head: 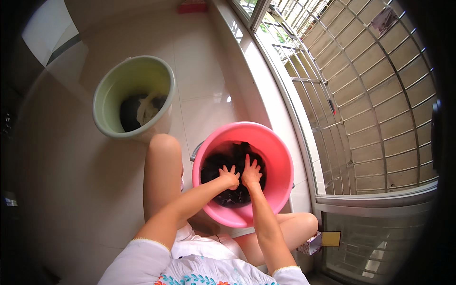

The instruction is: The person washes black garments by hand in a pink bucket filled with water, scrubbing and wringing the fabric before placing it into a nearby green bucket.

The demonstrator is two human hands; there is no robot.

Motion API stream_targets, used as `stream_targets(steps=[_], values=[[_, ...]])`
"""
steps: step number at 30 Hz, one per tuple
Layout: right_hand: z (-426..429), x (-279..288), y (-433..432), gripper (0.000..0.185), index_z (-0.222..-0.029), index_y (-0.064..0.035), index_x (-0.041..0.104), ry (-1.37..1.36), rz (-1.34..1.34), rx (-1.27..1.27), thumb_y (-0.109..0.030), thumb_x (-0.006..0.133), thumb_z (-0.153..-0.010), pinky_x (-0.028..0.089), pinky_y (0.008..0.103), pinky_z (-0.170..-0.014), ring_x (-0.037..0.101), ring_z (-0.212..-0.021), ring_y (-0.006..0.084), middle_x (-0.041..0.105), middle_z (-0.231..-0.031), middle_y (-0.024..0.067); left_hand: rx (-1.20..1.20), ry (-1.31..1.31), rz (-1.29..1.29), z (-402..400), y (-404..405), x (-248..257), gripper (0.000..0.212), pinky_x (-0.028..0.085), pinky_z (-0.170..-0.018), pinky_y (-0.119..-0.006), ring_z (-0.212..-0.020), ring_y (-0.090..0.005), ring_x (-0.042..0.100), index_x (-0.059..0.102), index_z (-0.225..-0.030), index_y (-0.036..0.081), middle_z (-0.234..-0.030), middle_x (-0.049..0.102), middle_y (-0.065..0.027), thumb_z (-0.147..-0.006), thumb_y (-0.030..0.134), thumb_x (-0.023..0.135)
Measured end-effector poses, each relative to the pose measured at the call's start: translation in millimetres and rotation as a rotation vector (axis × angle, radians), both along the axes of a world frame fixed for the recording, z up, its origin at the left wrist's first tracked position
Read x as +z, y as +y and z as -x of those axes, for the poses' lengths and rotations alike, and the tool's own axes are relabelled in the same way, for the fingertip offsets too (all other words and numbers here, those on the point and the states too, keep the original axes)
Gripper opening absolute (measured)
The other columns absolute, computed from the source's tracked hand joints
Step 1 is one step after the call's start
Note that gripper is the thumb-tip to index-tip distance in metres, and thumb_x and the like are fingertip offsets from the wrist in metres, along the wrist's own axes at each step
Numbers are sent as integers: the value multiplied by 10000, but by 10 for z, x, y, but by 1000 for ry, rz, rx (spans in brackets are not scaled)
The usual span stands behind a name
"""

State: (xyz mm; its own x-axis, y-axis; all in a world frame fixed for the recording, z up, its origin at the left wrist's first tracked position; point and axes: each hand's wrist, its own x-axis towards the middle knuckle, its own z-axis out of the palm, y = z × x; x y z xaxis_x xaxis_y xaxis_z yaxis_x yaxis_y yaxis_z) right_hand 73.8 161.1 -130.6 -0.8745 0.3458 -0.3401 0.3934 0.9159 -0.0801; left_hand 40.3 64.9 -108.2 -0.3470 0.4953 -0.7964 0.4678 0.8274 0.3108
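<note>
A pink plastic bucket (281, 167) stands between my knees, with dark wet cloth (231, 151) lying in dark water inside it. My left hand (229, 176) is over the cloth near the middle of the bucket, its fingers spread. Just to its right, my right hand (252, 172) rests flat on the cloth or just above it, fingers also apart. Neither hand grips anything that I can see. The bucket's grey handle (195, 151) hangs at its left side. How deep the water is cannot be told.
A pale green bucket (107, 103) holding dark and beige cloth (148, 108) stands on the tiled floor (124, 171), up and to the left. Along the right run a low ledge (262, 74), a window frame and a metal grille (374, 96). A small patterned box (310, 245) is beside my right knee.
</note>
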Motion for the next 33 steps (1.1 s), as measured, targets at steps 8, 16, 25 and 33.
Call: stream_targets(steps=[8,16,25,33], values=[[74,-492,155,463,-1196,-143,325,56,-73,-22,-223,468,-764,361,562,-747,380,-1007,378,380,-1100,195,112,16,-113,118,92,-548,767,218,-949,-489,-1217,-355,240,208,-1313,238,-1369,180,-89,-607,257,508],[241,-630,247,269,-748,-77,604,252,-96,170,-313,474,-751,424,413,-652,566,-699,289,588,-710,150,223,-62,-277,245,117,-393,532,340,-919,-395,-1109,-290,423,407,-1205,72,-1215,421,-164,-723,295,439],[38,-425,639,488,-1125,-14,420,18,141,171,-66,492,-644,394,419,-833,446,-977,425,427,-1082,309,218,182,16,-109,302,-470,553,116,-950,-564,-1241,-332,178,290,-1291,238,-1374,177,-93,-759,325,410],[-191,253,603,346,-931,38,519,226,636,-119,-75,529,-604,445,417,-708,555,-757,406,573,-812,262,936,-240,-209,-196,15,301,450,436,-647,-440,-842,-297,514,574,-983,52,-1014,522,-113,-714,413,574]])
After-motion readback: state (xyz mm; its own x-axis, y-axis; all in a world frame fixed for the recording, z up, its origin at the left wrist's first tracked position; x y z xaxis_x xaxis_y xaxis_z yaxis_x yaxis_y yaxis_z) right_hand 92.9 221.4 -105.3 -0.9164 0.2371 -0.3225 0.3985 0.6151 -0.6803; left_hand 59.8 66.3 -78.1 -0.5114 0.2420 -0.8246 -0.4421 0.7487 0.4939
